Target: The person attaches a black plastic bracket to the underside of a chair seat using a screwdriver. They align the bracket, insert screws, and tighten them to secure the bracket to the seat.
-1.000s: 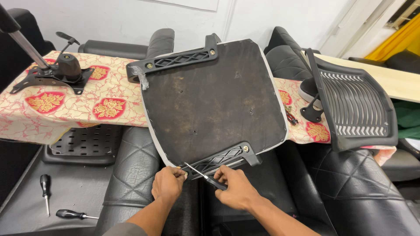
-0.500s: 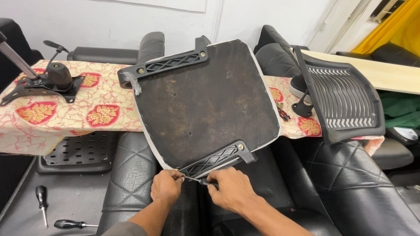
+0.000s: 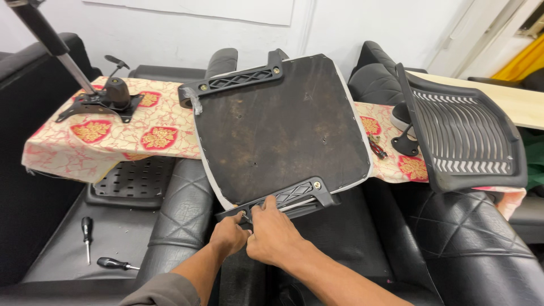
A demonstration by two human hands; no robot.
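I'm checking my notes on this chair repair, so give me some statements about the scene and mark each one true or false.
1. Both hands, left hand and right hand, are at the near armrest bracket. True.
2. The seat lies with its cushion side up. False: its dark underside faces up.
3. Two screwdrivers lie at lower left. True.
4. The slatted backrest is to the left of the seat. False: it is on the right.
5. The patterned cloth is plain blue. False: cream with red motifs.

both hands, left and right, meet at the near bracket of the upturned seat. two screwdrivers lie at left.
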